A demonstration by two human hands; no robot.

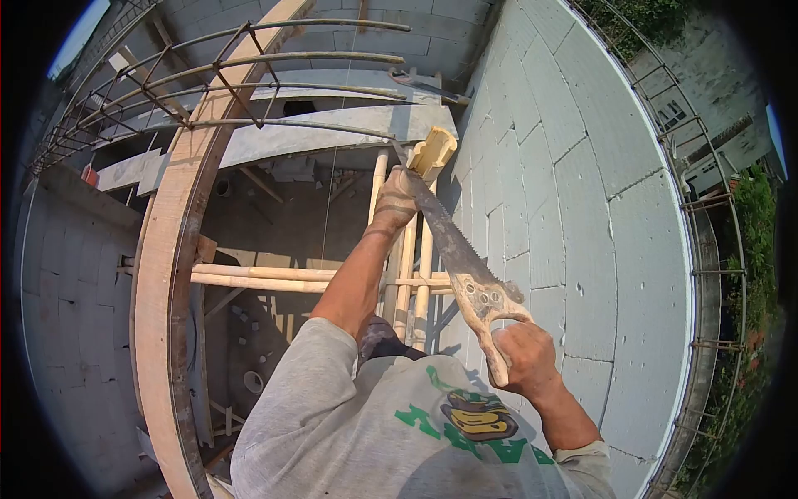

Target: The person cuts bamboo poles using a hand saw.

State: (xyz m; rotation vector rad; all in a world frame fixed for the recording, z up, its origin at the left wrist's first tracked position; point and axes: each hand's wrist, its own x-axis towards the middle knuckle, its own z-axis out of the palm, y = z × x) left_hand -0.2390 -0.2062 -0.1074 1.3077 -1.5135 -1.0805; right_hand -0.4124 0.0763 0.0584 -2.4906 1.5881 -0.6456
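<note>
Well, lower right, the right hand (529,353) grips the saw (453,249); the left hand (397,198), hold unclear, best avoids its teeth (466,241).

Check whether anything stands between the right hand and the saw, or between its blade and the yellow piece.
Nothing visible separates the right hand from the saw: it grips the handle. The left hand crowds the blade's far end, beside the yellow piece; this view can't settle whether it blocks contact.
</note>
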